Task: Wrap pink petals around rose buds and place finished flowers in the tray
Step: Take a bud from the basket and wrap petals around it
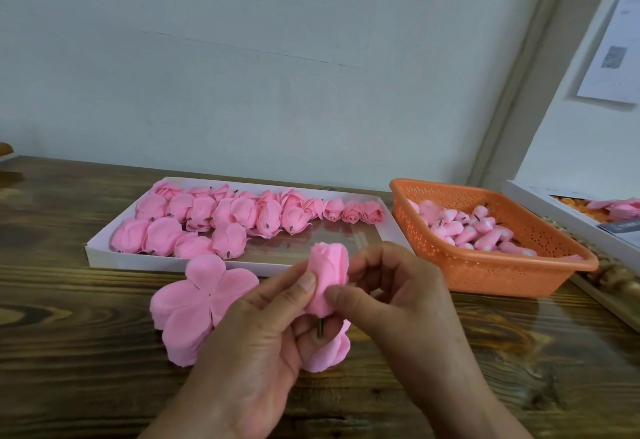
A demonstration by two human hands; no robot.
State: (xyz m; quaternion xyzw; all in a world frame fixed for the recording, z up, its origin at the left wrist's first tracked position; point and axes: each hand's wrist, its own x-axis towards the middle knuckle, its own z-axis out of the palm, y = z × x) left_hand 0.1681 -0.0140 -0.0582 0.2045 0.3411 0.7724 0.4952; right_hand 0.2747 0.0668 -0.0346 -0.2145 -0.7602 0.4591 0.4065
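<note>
Craft workshop: tray [114, 259] of handmade pink roses [221, 218].

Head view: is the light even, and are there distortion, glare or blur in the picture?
Head view: soft, even light, with only faint shadows on the wooden table; wide-angle distortion tilts the door frame; a slight sheen on the bare floor of the tray; both hands, left and right, and the rose bud are sharp; the paper is unreadable.
</note>
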